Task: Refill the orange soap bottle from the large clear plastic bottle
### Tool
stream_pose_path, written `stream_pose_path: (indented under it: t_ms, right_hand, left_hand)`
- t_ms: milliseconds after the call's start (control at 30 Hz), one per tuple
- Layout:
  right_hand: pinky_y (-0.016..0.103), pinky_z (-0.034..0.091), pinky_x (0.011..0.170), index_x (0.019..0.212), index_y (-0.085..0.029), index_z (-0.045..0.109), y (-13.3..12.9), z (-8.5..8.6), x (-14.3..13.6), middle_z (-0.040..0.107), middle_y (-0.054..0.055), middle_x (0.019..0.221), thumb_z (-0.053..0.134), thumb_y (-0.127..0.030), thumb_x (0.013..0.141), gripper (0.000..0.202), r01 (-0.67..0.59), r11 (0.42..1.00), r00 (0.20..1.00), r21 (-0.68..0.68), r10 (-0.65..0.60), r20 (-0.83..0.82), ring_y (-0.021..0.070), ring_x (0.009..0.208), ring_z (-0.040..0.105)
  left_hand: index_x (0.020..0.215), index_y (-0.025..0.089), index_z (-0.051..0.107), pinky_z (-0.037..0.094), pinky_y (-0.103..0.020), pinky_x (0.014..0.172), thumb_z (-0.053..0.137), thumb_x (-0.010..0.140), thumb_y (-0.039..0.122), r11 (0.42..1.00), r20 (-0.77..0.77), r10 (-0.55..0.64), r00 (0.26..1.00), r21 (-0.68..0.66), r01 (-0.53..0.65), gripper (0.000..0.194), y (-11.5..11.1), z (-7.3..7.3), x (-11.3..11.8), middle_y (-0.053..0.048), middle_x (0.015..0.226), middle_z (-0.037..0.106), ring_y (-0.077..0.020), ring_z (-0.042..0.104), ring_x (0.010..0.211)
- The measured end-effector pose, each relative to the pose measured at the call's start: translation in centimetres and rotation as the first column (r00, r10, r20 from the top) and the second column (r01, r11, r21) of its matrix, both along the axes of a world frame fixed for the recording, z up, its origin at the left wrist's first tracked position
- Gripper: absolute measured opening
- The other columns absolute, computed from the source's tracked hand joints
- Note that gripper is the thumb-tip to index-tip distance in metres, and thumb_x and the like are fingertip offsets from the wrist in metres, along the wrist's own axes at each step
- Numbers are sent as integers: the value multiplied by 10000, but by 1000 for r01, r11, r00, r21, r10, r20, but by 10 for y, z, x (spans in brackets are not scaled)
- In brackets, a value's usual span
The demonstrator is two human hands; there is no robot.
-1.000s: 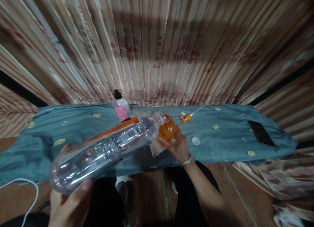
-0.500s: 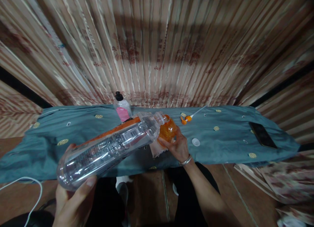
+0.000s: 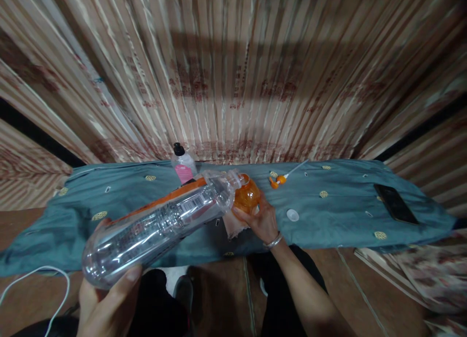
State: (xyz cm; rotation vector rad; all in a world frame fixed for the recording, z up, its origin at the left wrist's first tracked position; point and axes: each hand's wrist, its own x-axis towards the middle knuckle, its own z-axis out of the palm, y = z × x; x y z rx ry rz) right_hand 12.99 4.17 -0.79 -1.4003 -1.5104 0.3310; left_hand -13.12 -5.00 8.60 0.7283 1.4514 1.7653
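A large clear plastic bottle [image 3: 156, 225] with an orange-edged label lies tilted in the air, its neck pointing right. Its base end is gripped by my left hand [image 3: 111, 298], thumb underneath and fingers behind. The bottle's mouth meets the top opening of a round orange container [image 3: 247, 196]. Around that container's right and lower side wrap the fingers of my right hand [image 3: 260, 220], which wears a bracelet. Beneath the container a pale cloth [image 3: 233, 225] shows. To its right lies an orange pump head [image 3: 278, 182] with a thin clear tube.
A bottle with black cap and pink label [image 3: 184, 168] stands behind the big bottle. A white round cap [image 3: 292, 215] and a black phone [image 3: 396, 203] lie on the teal cloth [image 3: 339, 220]. A white cable [image 3: 68, 283] hangs at left; a pleated curtain rises behind.
The view has shifted slightly, so the table items appear a little lower. Both hands keep their holds, and the bottle mouth is still at the orange container.
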Motion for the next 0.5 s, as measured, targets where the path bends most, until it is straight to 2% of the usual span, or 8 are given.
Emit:
stream_pose_path:
  t_ms: [200,367,433,500]
  right_hand:
    - [423,658,851,1236,-254,625,2,0,-2,798,63,1115,827,-507,748,586,2,1000,1000,-11,-2,-10,293,978,788]
    - [412,658,848,1246,-235,616,3,1,-4,796,86,1120,845,-482,741,607,-2,1000,1000,2,2,-18,299,976,790]
    - [408,659,843,1246,-235,614,3,2,-4,797,87,1113,846,-479,742,606,-4,1000,1000,0,4,-18,297,962,792]
    - [408,661,832,1254,-236,609,3,1,-4,799,85,1105,845,-482,744,613,-9,1000,1000,-8,9,-18,298,952,793]
  left_hand:
    - [1355,416,650,286,-610,1206,959,470,406,999,5,-32,999,-1,32,937,1,0,-3,-9,1510,581,-430,458,1437]
    - [1365,383,642,410,-496,1164,954,482,399,1000,12,-7,1000,7,7,936,-1,3,1,-27,1402,665,-377,496,1419]
    - [1377,386,631,398,-489,1177,944,508,416,1000,5,-12,1000,-22,12,924,-1,6,4,-22,1385,674,-369,527,1393]
    - [1382,394,627,334,-534,1209,939,518,431,999,6,-5,1000,-49,5,919,-1,7,6,-23,1382,673,-386,517,1399]
